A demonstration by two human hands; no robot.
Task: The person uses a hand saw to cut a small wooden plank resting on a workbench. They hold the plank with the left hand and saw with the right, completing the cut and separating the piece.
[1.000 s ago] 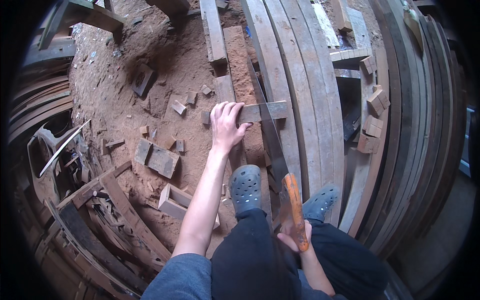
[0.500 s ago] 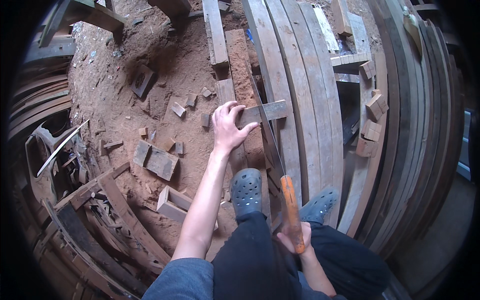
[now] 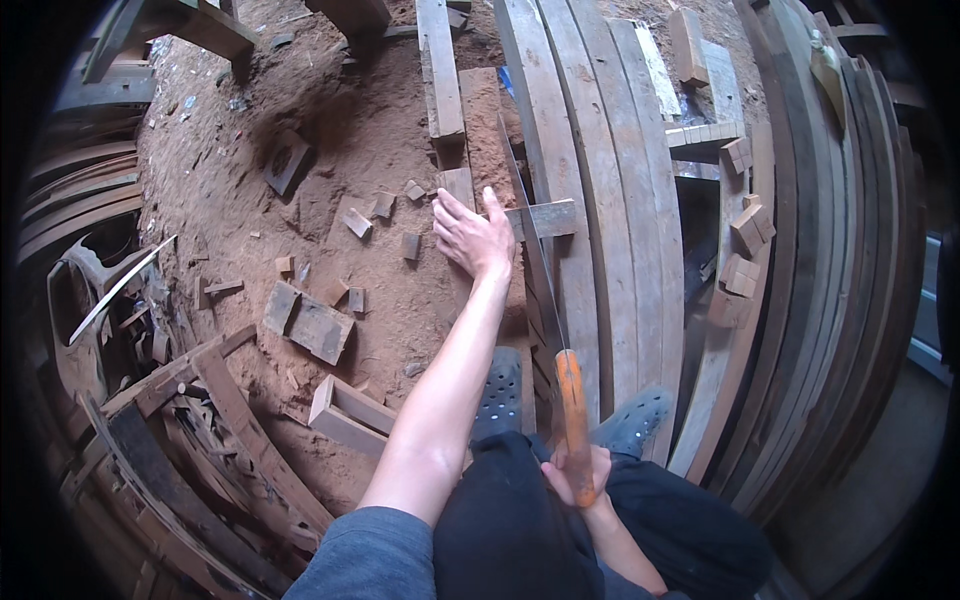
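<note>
My right hand is closed around the worn orange handle of a handsaw. The saw's thin blade runs away from me, crossing a short, flat piece of wood. That piece lies crosswise over the long timbers, its right end on a thick beam. My left hand is palm down over the piece's left end, thumb apart and fingers stretched toward the upper left. It hides that end, so I cannot tell how firmly it presses. My left foot's grey clog is beside the saw.
Small wood offcuts and a larger block lie on the sawdust-covered ground at left. Cut blocks line a plank at right. Long boards are stacked beyond. A wooden frame lies near my left arm.
My left hand has turned and shifted right over the wood piece, its thumb now pointing away from me. My right hand and the saw handle have moved slightly left.
</note>
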